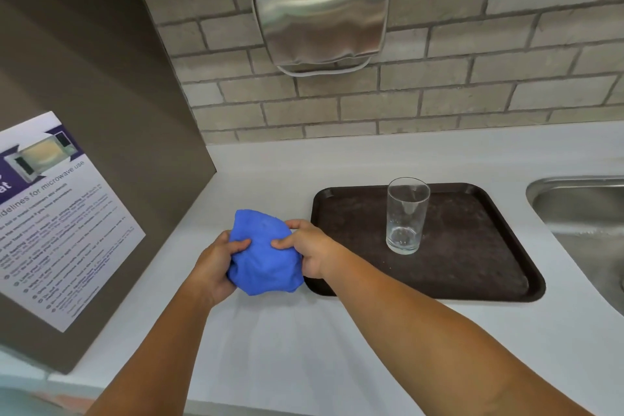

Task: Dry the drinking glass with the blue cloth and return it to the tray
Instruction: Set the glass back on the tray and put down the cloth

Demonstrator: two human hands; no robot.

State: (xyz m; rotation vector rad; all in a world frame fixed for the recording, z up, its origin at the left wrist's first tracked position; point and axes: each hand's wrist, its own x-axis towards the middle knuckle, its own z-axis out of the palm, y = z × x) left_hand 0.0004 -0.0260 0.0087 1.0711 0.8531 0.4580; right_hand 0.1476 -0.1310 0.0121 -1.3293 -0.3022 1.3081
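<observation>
A clear drinking glass (406, 215) stands upright on the dark brown tray (472, 263), near the tray's middle. The bunched blue cloth (263, 255) is held just left of the tray, above the white counter. My left hand (216, 267) grips the cloth's left side and my right hand (309, 248) grips its right side, thumbs pressed into the top. Both hands are apart from the glass, which lies to their right.
A steel sink (587, 223) lies right of the tray. A brown panel with a microwave-use notice (57, 213) walls off the left. A steel hand dryer (320, 10) hangs on the brick wall behind. White counter (287, 348) spreads in front.
</observation>
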